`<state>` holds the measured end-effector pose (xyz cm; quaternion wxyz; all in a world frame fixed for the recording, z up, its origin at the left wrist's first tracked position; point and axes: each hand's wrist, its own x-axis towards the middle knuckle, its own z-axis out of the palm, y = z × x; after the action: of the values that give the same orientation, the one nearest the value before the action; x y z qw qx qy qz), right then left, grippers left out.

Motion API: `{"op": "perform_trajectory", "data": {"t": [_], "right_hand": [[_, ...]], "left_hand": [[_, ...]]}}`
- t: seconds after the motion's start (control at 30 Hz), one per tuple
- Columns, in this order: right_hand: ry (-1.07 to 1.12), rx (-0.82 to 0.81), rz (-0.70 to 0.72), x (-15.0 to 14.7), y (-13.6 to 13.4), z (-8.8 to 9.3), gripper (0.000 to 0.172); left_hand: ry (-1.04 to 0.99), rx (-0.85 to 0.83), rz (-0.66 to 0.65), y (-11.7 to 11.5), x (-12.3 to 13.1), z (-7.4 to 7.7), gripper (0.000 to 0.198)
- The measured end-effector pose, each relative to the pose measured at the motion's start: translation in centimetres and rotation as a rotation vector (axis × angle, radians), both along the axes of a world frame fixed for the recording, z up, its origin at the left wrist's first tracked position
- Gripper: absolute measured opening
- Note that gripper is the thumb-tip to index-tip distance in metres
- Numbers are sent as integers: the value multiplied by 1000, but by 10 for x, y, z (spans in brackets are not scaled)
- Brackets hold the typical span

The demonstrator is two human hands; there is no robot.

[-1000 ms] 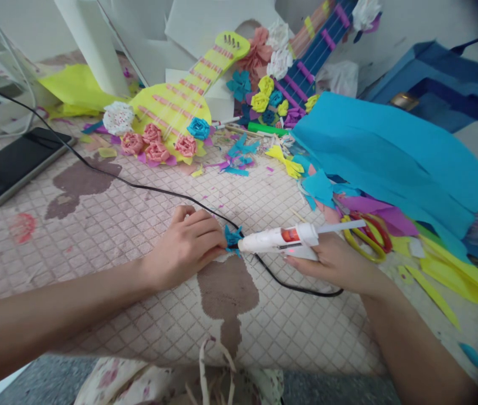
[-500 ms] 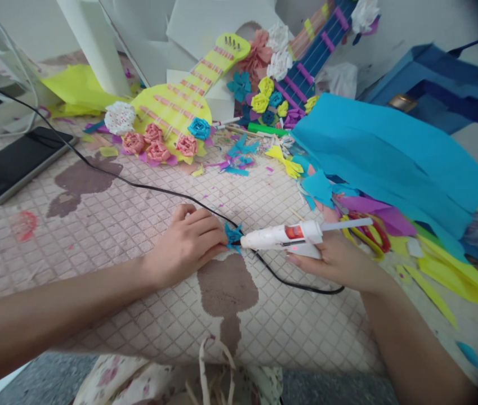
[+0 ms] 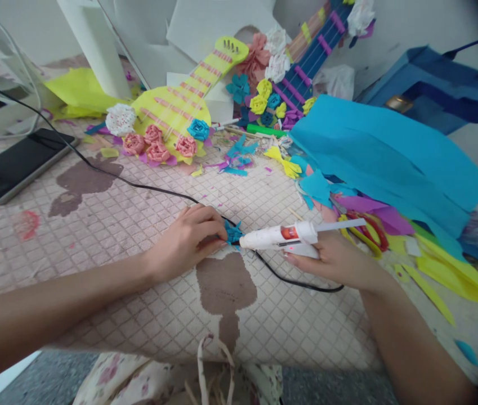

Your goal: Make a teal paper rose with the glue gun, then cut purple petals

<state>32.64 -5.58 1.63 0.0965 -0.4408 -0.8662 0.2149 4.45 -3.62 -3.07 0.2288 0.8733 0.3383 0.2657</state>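
With a closed grip, the right hand (image 3: 340, 261) holds a white glue gun (image 3: 270, 237), its nozzle (image 3: 243, 242) at the small blue paper piece (image 3: 234, 231) the left hand (image 3: 192, 235) pinches between fingertips over the cloth-covered tabletop (image 3: 150, 315), where I'd keep both steady and skin clear of the probable heat.

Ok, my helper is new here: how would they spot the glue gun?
Over the diamond-patterned tablecloth, find the right hand. It holds the glue gun: white, orange-patched, a pale stick jutting from its back, unlike the small blue piece by its tip.
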Motion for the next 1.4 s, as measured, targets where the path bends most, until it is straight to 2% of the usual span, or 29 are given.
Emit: {"op": "perform_trajectory", "data": {"t": [0.33, 0.63, 0.93, 1.1, 1.27, 1.4], "right_hand": [[13, -149, -51, 13, 3, 1, 21], [21, -173, -85, 16, 5, 0, 23], [33, -196, -93, 17, 4, 0, 23], [14, -151, -89, 17, 5, 2, 24], [82, -145, -106, 21, 9, 1, 24], [191, -146, -248, 27, 14, 0, 30]], "left_hand": [[-23, -15, -31, 2, 2, 3, 10], [-11, -59, -18, 5, 7, 6, 3], [47, -94, 82, 5, 11, 7, 16], [60, -107, 119, 4, 14, 7, 18], [33, -95, 121, 3, 13, 3, 32], [20, -81, 103, 4, 13, 0, 36]]}}
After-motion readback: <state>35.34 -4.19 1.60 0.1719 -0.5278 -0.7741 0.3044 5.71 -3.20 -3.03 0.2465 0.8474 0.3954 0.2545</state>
